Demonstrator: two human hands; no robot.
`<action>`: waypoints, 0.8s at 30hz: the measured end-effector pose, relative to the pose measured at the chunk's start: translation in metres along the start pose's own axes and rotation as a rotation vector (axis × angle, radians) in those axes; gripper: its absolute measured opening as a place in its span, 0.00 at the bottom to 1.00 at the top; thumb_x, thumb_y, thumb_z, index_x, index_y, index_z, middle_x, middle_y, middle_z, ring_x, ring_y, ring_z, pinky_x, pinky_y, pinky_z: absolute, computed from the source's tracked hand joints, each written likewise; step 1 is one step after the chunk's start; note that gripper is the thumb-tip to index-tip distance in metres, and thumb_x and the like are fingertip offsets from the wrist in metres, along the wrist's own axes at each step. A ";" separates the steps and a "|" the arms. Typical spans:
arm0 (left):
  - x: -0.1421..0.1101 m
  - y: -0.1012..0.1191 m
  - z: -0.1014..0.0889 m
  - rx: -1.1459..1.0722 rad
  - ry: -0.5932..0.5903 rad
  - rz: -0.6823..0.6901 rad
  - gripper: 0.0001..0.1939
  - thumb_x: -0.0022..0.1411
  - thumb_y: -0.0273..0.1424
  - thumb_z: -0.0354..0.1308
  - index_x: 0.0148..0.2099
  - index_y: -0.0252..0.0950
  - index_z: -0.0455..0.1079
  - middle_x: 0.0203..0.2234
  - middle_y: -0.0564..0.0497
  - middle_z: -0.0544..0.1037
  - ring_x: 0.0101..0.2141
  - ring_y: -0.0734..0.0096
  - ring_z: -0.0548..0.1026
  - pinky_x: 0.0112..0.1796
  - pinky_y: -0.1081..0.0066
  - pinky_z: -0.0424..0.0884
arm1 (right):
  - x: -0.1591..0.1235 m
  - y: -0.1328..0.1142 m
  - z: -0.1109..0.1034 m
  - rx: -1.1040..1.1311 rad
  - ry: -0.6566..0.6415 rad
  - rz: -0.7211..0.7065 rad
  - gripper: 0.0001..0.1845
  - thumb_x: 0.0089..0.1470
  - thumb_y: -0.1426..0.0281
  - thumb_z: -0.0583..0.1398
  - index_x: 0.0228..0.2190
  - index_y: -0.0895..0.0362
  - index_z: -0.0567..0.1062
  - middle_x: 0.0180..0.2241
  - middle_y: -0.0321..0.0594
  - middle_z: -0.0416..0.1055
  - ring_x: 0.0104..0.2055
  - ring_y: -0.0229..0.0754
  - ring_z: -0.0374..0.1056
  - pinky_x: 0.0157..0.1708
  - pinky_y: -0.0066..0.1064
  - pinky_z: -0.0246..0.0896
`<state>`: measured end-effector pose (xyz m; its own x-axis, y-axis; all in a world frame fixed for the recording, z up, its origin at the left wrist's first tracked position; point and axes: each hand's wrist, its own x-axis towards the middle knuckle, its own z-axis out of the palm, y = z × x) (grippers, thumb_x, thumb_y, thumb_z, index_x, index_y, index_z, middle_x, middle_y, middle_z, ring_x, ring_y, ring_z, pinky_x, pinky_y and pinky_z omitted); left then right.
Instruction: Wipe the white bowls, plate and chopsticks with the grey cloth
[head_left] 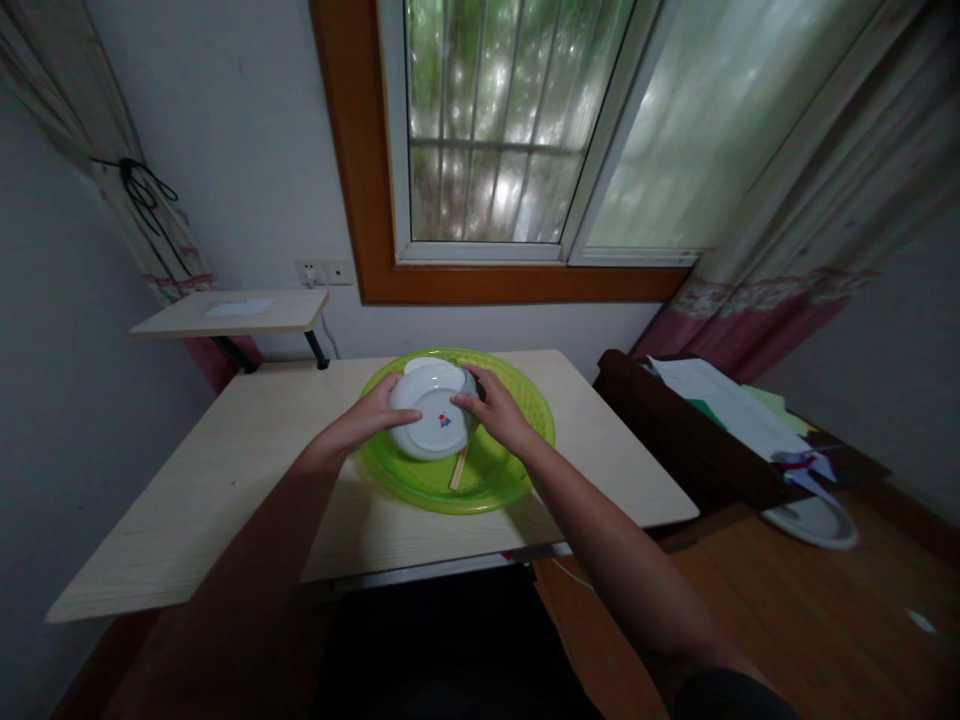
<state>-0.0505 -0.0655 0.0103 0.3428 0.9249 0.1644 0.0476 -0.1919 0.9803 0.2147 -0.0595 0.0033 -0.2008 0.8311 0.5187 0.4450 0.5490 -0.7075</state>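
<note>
Two hands hold a white plate [426, 425] with a small red and blue motif near its middle. My left hand [373, 408] grips its left edge, thumb lying across the white surface. On the right edge, my right hand [495, 408] has its thumb over the plate and its fingers behind. Another white rim shows behind the plate's top, and a greyish, partly hidden piece sits by my right fingers; I cannot make out its kind. Below is a round, bright green plastic basket [529, 485]. Pale wooden chopsticks [459, 468] lie in it, partly covered by the plate.
The basket rests on a light wooden table [277, 440]. At the back left stands a small raised shelf [281, 315] with a paper on it. A dark wooden piece [660, 430] with papers [727, 400] stands to the right. Behind is a window [495, 150].
</note>
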 end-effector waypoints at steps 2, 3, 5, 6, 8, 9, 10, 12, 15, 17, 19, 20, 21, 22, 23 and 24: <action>0.005 0.009 -0.001 0.071 0.013 0.031 0.35 0.47 0.39 0.76 0.55 0.37 0.69 0.48 0.44 0.78 0.49 0.50 0.76 0.51 0.55 0.71 | 0.004 -0.006 -0.004 -0.017 0.002 -0.010 0.30 0.57 0.62 0.66 0.59 0.54 0.72 0.58 0.50 0.72 0.59 0.54 0.68 0.62 0.50 0.62; 0.008 0.014 -0.001 0.100 0.017 0.044 0.36 0.47 0.39 0.76 0.56 0.36 0.68 0.48 0.44 0.77 0.49 0.50 0.75 0.51 0.55 0.71 | 0.008 -0.009 -0.007 -0.023 0.002 -0.014 0.30 0.57 0.62 0.66 0.59 0.55 0.72 0.58 0.51 0.73 0.59 0.55 0.69 0.62 0.50 0.62; 0.015 0.025 -0.001 0.140 0.015 0.070 0.35 0.47 0.39 0.75 0.56 0.36 0.68 0.50 0.44 0.77 0.51 0.50 0.74 0.53 0.56 0.70 | 0.018 -0.013 -0.014 -0.033 0.000 -0.020 0.31 0.56 0.62 0.67 0.59 0.56 0.72 0.58 0.52 0.73 0.59 0.55 0.69 0.62 0.50 0.62; 0.019 0.029 -0.001 0.154 0.025 0.078 0.34 0.47 0.39 0.76 0.54 0.36 0.69 0.49 0.44 0.77 0.51 0.51 0.74 0.53 0.56 0.69 | 0.025 -0.015 -0.017 -0.039 0.003 -0.023 0.31 0.56 0.62 0.67 0.59 0.56 0.72 0.58 0.51 0.73 0.59 0.55 0.69 0.62 0.50 0.63; 0.029 0.035 0.001 0.126 0.063 0.094 0.34 0.46 0.40 0.76 0.53 0.36 0.68 0.48 0.45 0.77 0.51 0.51 0.74 0.53 0.57 0.69 | 0.041 -0.017 -0.025 -0.065 0.015 -0.025 0.32 0.55 0.61 0.68 0.59 0.55 0.72 0.58 0.51 0.73 0.58 0.55 0.70 0.61 0.50 0.64; 0.035 0.036 0.002 0.080 0.086 0.095 0.34 0.46 0.40 0.76 0.53 0.35 0.68 0.48 0.46 0.76 0.50 0.51 0.74 0.52 0.57 0.69 | 0.050 -0.017 -0.029 -0.073 0.019 -0.030 0.32 0.55 0.61 0.68 0.59 0.55 0.73 0.58 0.51 0.73 0.59 0.55 0.70 0.61 0.50 0.64; 0.042 0.036 0.004 0.029 0.110 0.088 0.35 0.46 0.40 0.76 0.52 0.35 0.68 0.46 0.46 0.77 0.49 0.52 0.75 0.51 0.58 0.70 | 0.060 -0.017 -0.032 -0.077 0.027 -0.040 0.32 0.55 0.61 0.68 0.59 0.55 0.73 0.59 0.51 0.73 0.59 0.55 0.70 0.62 0.50 0.63; 0.055 0.033 0.007 -0.090 0.151 0.086 0.35 0.45 0.39 0.76 0.52 0.35 0.67 0.46 0.46 0.77 0.48 0.53 0.75 0.50 0.58 0.70 | 0.078 -0.015 -0.036 -0.087 0.050 -0.060 0.31 0.56 0.60 0.67 0.59 0.55 0.73 0.59 0.50 0.73 0.59 0.54 0.70 0.62 0.50 0.63; 0.073 0.024 0.011 -0.212 0.199 0.118 0.33 0.44 0.36 0.76 0.51 0.35 0.68 0.46 0.46 0.77 0.47 0.55 0.76 0.49 0.60 0.71 | 0.097 -0.009 -0.035 -0.122 0.053 -0.080 0.28 0.59 0.59 0.65 0.58 0.54 0.74 0.57 0.48 0.75 0.58 0.54 0.71 0.61 0.50 0.64; 0.080 0.018 0.011 -0.260 0.201 0.116 0.33 0.44 0.35 0.76 0.50 0.35 0.68 0.45 0.46 0.78 0.45 0.56 0.77 0.47 0.60 0.72 | 0.101 -0.004 -0.031 -0.162 0.060 -0.095 0.27 0.61 0.57 0.63 0.58 0.55 0.75 0.56 0.49 0.76 0.58 0.54 0.72 0.62 0.50 0.64; 0.083 0.014 0.011 -0.303 0.210 0.103 0.32 0.44 0.34 0.76 0.51 0.35 0.68 0.46 0.45 0.78 0.43 0.57 0.77 0.46 0.59 0.73 | 0.099 0.003 -0.024 -0.198 0.070 -0.136 0.26 0.65 0.58 0.59 0.59 0.56 0.74 0.57 0.50 0.75 0.60 0.53 0.71 0.63 0.49 0.63; 0.082 0.012 0.011 -0.318 0.205 0.095 0.32 0.44 0.33 0.76 0.51 0.34 0.68 0.46 0.45 0.78 0.43 0.57 0.77 0.46 0.59 0.73 | 0.096 0.006 -0.020 -0.212 0.078 -0.165 0.26 0.66 0.58 0.56 0.60 0.56 0.74 0.59 0.50 0.74 0.61 0.53 0.69 0.64 0.49 0.61; 0.081 0.011 0.010 -0.325 0.198 0.090 0.32 0.44 0.32 0.76 0.51 0.34 0.69 0.46 0.44 0.78 0.43 0.57 0.78 0.46 0.59 0.74 | 0.092 0.010 -0.016 -0.228 0.089 -0.189 0.26 0.68 0.59 0.55 0.61 0.55 0.73 0.60 0.50 0.73 0.63 0.52 0.68 0.66 0.49 0.60; 0.079 0.009 0.010 -0.332 0.194 0.082 0.32 0.44 0.32 0.76 0.51 0.33 0.69 0.47 0.44 0.79 0.43 0.57 0.78 0.46 0.59 0.74 | 0.087 0.013 -0.012 -0.240 0.094 -0.206 0.26 0.68 0.59 0.54 0.63 0.55 0.71 0.62 0.49 0.71 0.64 0.52 0.66 0.67 0.49 0.58; 0.078 0.008 0.009 -0.333 0.182 0.060 0.32 0.43 0.32 0.76 0.51 0.33 0.69 0.46 0.43 0.79 0.43 0.57 0.78 0.46 0.59 0.74 | 0.083 0.015 -0.008 -0.251 0.098 -0.218 0.27 0.69 0.59 0.53 0.64 0.55 0.69 0.63 0.49 0.69 0.66 0.51 0.65 0.68 0.50 0.58; 0.076 0.007 0.008 -0.343 0.170 0.044 0.33 0.44 0.32 0.76 0.51 0.33 0.69 0.46 0.43 0.79 0.42 0.56 0.79 0.45 0.59 0.75 | 0.078 0.017 -0.005 -0.261 0.095 -0.225 0.27 0.70 0.60 0.52 0.65 0.54 0.68 0.65 0.49 0.68 0.66 0.51 0.64 0.68 0.51 0.57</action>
<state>-0.0170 0.0008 0.0284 0.1753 0.9651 0.1947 -0.2898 -0.1385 0.9470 0.2113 0.0146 0.0341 -0.2426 0.6731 0.6986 0.6094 0.6661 -0.4301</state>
